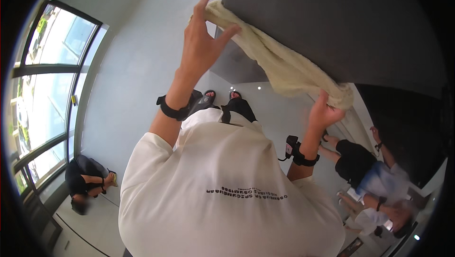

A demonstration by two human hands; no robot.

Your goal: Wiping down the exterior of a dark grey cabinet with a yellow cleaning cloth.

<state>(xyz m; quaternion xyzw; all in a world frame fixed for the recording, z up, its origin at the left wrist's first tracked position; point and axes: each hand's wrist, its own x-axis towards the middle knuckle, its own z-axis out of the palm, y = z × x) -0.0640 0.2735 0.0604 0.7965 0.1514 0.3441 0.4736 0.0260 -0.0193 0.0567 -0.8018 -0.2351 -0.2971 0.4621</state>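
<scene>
A pale yellow, fleecy cloth [280,58] stretches in a loose twist between my two hands, along the edge of a dark grey tabletop or panel [320,22]. My left hand [202,40] is at its upper left end, thumb extended over the fabric and index finger pointing away; its other fingers are partly hidden. At the lower right end, my right hand [325,111] grips the bunched cloth, thumb uppermost. The middle of the cloth sags toward me. Each wrist wears a black strap, and a small device [292,145] sits on the right one.
Large framed windows [53,75] line the left side. One person [87,182] is low down near them. To the right are another person [366,171] in dark shorts and, farther off, a person [369,219] in a white top. Pale floor [138,61] surrounds my sandalled feet [209,97].
</scene>
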